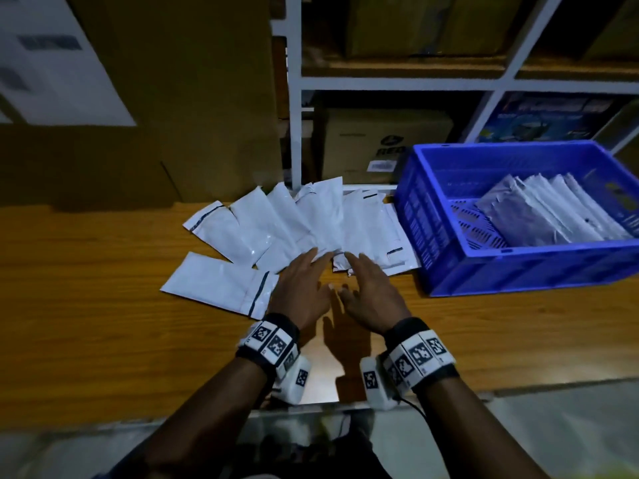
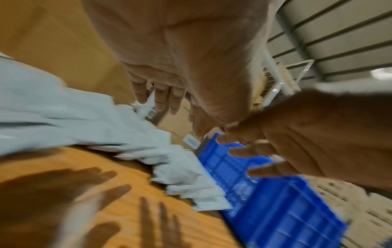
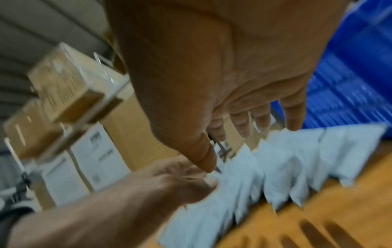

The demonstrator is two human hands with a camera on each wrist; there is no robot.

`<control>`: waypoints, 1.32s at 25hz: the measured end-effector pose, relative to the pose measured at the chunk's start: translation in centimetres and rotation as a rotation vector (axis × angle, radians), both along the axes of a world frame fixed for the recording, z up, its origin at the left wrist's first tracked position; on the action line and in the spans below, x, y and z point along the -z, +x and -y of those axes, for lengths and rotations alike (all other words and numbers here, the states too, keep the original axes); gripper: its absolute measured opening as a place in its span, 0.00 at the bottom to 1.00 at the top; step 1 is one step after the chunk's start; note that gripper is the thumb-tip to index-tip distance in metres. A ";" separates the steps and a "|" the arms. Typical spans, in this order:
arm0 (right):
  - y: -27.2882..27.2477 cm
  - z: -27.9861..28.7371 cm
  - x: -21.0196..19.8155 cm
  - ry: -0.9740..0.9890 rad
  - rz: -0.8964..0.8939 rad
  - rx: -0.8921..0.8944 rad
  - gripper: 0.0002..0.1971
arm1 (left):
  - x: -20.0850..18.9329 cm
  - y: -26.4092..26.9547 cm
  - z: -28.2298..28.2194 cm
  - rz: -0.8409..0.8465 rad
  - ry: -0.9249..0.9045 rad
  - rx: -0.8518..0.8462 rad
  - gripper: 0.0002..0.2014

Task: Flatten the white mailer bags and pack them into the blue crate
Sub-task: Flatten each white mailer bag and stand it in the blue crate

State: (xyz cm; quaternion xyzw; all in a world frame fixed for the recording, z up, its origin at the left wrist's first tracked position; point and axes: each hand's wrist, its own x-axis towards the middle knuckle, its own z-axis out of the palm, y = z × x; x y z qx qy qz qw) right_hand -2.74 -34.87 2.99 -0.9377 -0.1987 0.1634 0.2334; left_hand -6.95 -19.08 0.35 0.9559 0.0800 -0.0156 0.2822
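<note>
- Just ahead of both hands, a fan of white mailers [image 1: 311, 223] lies spread on the wooden table [image 1: 86, 305], overlapping one another; both wrist views show them blurred.
- Left hand [image 1: 304, 288]: palm down, fingers straight and a little apart, fingertips [image 1: 316, 253] at the near edge of the fan. It grips nothing. Whether the tips touch the mailers or hover just over them cannot be told.
- Right hand [image 1: 371, 292]: also palm down with fingers straight and spread, its fingertips [image 1: 349, 258] at the near edge of the same fan. It holds nothing.
- The two hands sit side by side, thumbs close together but apart, with bare table between them.
- Left of the left hand, one mailer [image 1: 221, 283] lies flat by itself, its dark-striped flap end just beside that hand.
- Right of the right hand, the blue crate [image 1: 449, 271] stands on the table, touching the right end of the fan or nearly so.
- Inside the crate, toward the side far from the hands, a stack of mailers [image 1: 553, 216] leans in overlapping layers; part of the slotted floor shows bare nearer the hands.
- Beyond the fan, a white shelf rack [image 1: 294, 98] holds cardboard boxes [image 1: 383, 143].
- Beyond and left of the left hand stands a large brown carton [image 1: 173, 98] with a white sheet on it.
- Each wrist wears a dark band with black-and-white marker tiles [image 1: 269, 342].
</note>
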 end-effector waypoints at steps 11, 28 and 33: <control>9.5 -1.5 3.6 -0.194 0.021 0.166 0.29 | 1.9 8.1 -1.0 -0.072 0.050 0.054 0.30; 11.6 -1.1 4.0 0.125 -0.034 0.438 0.20 | 1.4 15.1 0.1 -0.023 0.233 0.282 0.43; 5.5 0.7 1.0 0.107 0.111 0.427 0.20 | -0.9 14.3 1.0 0.112 0.506 0.470 0.39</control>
